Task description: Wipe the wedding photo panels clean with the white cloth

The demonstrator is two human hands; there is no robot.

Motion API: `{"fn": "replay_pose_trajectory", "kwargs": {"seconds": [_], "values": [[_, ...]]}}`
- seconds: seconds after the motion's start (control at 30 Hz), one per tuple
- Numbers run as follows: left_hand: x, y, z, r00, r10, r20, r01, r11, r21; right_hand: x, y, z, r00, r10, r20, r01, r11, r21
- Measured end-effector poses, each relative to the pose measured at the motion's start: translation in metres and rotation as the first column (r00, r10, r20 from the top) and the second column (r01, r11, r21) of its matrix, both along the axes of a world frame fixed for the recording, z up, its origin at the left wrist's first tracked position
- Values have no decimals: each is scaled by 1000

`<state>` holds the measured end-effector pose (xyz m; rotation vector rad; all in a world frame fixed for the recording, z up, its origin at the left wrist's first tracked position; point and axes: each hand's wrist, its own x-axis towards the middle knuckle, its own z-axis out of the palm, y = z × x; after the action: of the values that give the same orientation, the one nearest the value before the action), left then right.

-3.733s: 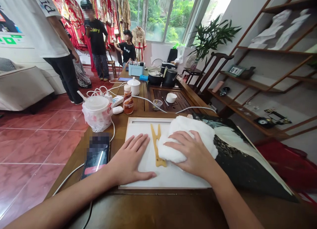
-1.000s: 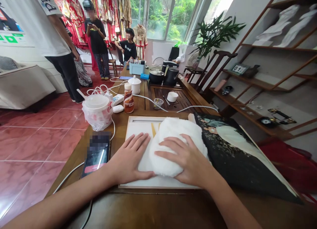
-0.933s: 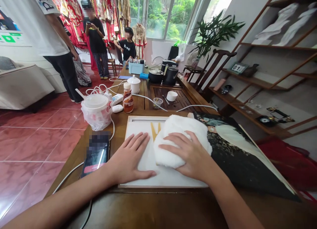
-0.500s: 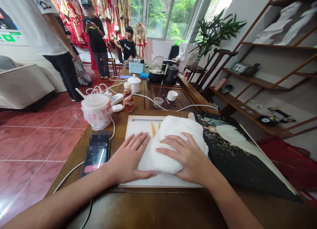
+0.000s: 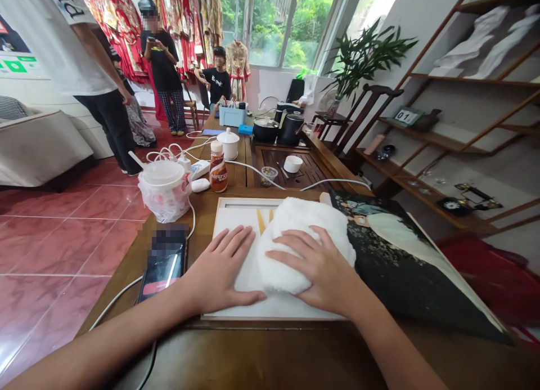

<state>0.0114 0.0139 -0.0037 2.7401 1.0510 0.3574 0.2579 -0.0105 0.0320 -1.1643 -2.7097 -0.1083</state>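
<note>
A soft white fluffy bundle (image 5: 310,218), like cotton batting, lies on a white board with a pale wooden rim (image 5: 223,313). My right hand (image 5: 314,266) rests on top of the bundle with its fingers spread. Flat on the left part of the board lies my left hand (image 5: 225,269), fingers stretched out, its thumb reaching toward the bundle's lower edge. Two pointed yellow pieces (image 5: 260,221) show on the board just behind the bundle; their lower ends are hidden by it.
Left of the board are a phone (image 5: 164,263) on a cable and a plastic-wrapped bucket (image 5: 164,182). Behind it stand a Nescafe bottle (image 5: 218,167), a lidded white cup (image 5: 228,144) and a small white bowl (image 5: 293,164). A dark picture panel (image 5: 405,266) lies at right. People are beyond the table.
</note>
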Motion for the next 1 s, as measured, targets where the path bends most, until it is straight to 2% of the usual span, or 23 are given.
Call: {"fn": "replay_pose_trajectory", "kwargs": {"seconds": [0.1,0.17,0.37,0.43,0.53,0.6,0.83,0.9,1.0], "values": [[0,0,0,1000,1,13,-1,1000,0,7,6,1,994,-108,-4,108,994,29],[0,0,-1,1000,1,12,-1,1000,1,4,5,0,991,-133,2,133,990,39],[1,1,0,1000,-1,-20,1,1000,-3,-11,-3,-3,999,20,27,-20,999,-27],[1,0,1,1000,4,-16,-4,1000,-11,-7,-1,-1,1000,-18,22,19,999,-37],[1,-1,2,1000,8,-15,-9,1000,-23,2,5,2,990,-142,10,142,990,-25],[2,-1,2,1000,7,-15,-7,1000,-24,3,5,2,986,-165,21,166,986,-24],[1,0,-1,1000,-2,-19,2,1000,0,-14,-4,-3,998,33,61,-29,998,-61],[1,0,-1,1000,2,-22,-3,1000,-6,-11,-1,-2,999,1,45,1,998,-58],[1,0,0,1000,5,-22,-5,1000,-18,-2,5,0,994,-112,18,113,993,-41]]}}
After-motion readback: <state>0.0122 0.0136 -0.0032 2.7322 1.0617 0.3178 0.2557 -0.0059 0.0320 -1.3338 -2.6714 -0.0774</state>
